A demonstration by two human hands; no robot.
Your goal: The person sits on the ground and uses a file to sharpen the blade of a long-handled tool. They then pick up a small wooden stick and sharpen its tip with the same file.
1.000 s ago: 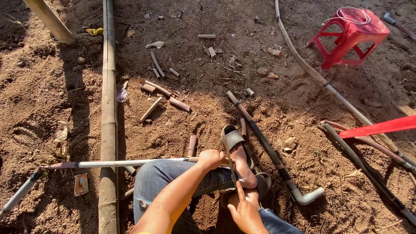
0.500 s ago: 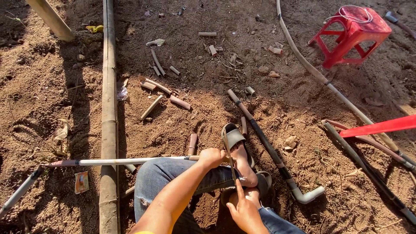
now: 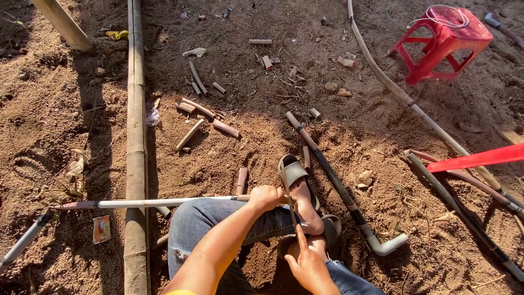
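I sit on bare dirt with my legs in blue jeans. My left hand [image 3: 266, 196] is closed around a thin white pipe [image 3: 153, 203] that runs left across my knee to a grey fitting [image 3: 24, 240]. My foot in a grey sandal [image 3: 295, 173] rests by the pipe's near end. My right hand [image 3: 308, 263] grips the lower end of a thin dark blade [image 3: 289, 199], index finger stretched along it. The blade crosses the pipe just right of my left hand.
A long bamboo pole [image 3: 135, 136] lies along the left. Several short brown pipe offcuts [image 3: 225, 128] are scattered ahead. A dark pipe with a white elbow [image 3: 338, 186] lies to the right, beside long tubes [image 3: 393, 90], a red strip [image 3: 480, 158] and a red plastic stool [image 3: 445, 41].
Hardly anything differs. Both hands stay on the pipe and the blade, and the view has shifted only slightly.
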